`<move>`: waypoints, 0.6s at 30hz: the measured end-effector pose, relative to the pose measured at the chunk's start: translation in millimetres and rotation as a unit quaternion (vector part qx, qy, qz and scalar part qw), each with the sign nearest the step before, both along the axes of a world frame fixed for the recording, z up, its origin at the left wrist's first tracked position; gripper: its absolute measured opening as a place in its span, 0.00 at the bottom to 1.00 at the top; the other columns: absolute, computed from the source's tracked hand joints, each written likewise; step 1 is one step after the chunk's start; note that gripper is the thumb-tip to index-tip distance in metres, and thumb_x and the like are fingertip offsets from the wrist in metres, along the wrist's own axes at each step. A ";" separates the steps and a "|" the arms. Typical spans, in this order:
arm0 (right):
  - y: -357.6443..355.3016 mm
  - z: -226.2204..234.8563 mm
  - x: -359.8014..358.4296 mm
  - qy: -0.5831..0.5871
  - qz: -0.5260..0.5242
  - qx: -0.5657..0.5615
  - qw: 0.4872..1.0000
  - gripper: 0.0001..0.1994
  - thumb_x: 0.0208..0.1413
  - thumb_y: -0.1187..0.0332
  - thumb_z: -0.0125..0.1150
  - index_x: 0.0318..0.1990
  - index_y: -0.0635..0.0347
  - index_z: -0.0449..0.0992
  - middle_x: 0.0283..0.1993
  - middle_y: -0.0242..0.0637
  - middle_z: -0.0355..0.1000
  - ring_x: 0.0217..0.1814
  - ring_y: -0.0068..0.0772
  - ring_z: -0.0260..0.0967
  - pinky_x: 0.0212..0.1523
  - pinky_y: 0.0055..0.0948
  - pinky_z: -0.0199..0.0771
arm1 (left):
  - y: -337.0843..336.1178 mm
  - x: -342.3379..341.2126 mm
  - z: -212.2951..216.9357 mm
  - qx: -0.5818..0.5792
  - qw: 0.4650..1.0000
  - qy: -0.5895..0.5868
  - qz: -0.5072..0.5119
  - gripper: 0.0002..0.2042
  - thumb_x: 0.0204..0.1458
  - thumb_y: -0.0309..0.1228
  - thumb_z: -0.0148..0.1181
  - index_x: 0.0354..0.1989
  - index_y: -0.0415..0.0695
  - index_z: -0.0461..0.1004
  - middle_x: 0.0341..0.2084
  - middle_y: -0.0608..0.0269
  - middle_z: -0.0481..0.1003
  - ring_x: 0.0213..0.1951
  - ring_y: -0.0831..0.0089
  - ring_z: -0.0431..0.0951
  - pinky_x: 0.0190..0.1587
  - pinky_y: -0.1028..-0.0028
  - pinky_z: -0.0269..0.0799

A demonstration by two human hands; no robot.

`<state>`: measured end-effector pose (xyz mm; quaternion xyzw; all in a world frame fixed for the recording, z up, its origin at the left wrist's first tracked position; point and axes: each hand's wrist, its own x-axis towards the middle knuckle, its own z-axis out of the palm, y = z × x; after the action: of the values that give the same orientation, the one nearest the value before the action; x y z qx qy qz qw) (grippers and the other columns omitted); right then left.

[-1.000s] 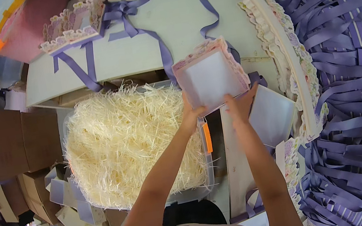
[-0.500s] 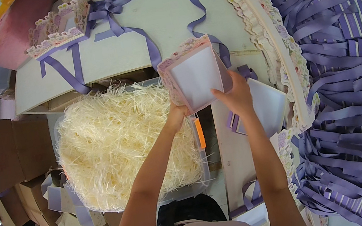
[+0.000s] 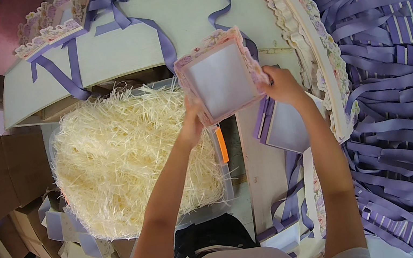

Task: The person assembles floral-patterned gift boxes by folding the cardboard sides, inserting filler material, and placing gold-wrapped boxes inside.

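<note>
A square box (image 3: 220, 83) with a pale inside and pink, floral, scalloped sides is held up between my hands, tilted with its hollow facing me. My left hand (image 3: 193, 121) is closed on its lower left side. At its right side my right hand (image 3: 282, 85) grips the scalloped edge, thumb and fingers closed. Under my right hand lies a pale panel with purple edges (image 3: 288, 129), partly hidden by my forearm. To the left, below the held box, cream shredded paper (image 3: 135, 162) heaps up in a clear plastic bin (image 3: 229, 190).
A similar box (image 3: 55, 26) with purple ribbons stands on the white table (image 3: 182, 18). A row of scalloped floral pieces (image 3: 327, 48) lines the right side, beside stacked purple ribboned pieces (image 3: 392, 98). Cardboard boxes (image 3: 27, 167) and loose pale cartons (image 3: 95, 246) fill the left.
The right side of the box has folded outward, its scalloped edge now showing. My right hand has shifted up and right to that edge; my left hand has moved slightly up and left.
</note>
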<state>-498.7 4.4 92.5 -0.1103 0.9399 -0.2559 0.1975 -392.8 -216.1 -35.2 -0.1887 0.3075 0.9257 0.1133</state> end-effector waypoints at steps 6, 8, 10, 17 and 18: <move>-14.3 4.3 11.4 0.088 0.001 0.145 0.986 0.17 0.39 0.66 0.58 0.38 0.63 0.68 0.34 0.49 0.70 0.35 0.49 0.68 0.36 0.38 0.69 | -77.5 -45.1 11.3 -0.227 0.970 -0.087 0.003 0.32 0.45 0.62 0.37 0.54 0.52 0.59 0.53 0.63 0.57 0.51 0.65 0.56 0.51 0.63 0.50; -25.7 6.2 4.8 0.073 0.010 0.200 0.977 0.18 0.39 0.67 0.58 0.40 0.62 0.67 0.34 0.50 0.69 0.36 0.50 0.68 0.37 0.39 0.68 | -91.3 -72.2 8.7 -0.280 0.956 -0.082 -0.013 0.32 0.46 0.62 0.38 0.53 0.52 0.61 0.53 0.64 0.58 0.52 0.66 0.56 0.51 0.64 0.49; -24.0 -6.7 -2.0 0.041 0.032 0.206 0.977 0.18 0.39 0.68 0.57 0.40 0.63 0.66 0.33 0.50 0.69 0.37 0.51 0.67 0.38 0.40 0.68 | -99.8 -97.6 4.5 -0.296 0.952 -0.037 -0.066 0.33 0.46 0.62 0.37 0.54 0.52 0.59 0.53 0.66 0.59 0.52 0.68 0.56 0.51 0.65 0.48; -1.0 -15.6 2.3 0.099 0.015 0.154 0.983 0.21 0.37 0.79 0.53 0.45 0.63 0.64 0.37 0.55 0.67 0.40 0.54 0.66 0.41 0.40 0.66 | -81.1 -136.5 18.3 -0.250 0.908 -0.050 -0.334 0.36 0.45 0.63 0.41 0.56 0.48 0.57 0.55 0.60 0.56 0.57 0.65 0.54 0.55 0.56 0.48; 2.5 -19.7 6.8 0.123 0.004 0.095 0.988 0.21 0.38 0.79 0.53 0.45 0.64 0.64 0.39 0.54 0.67 0.39 0.50 0.67 0.39 0.38 0.67 | -81.2 -139.6 17.7 -0.202 0.920 -0.063 -0.331 0.36 0.45 0.62 0.41 0.56 0.48 0.56 0.55 0.61 0.56 0.57 0.65 0.54 0.55 0.56 0.49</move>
<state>-491.9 6.9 72.8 -0.1258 0.9765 -0.1493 0.0911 -532.4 -297.3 -17.5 -0.1527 0.5250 0.7400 0.3917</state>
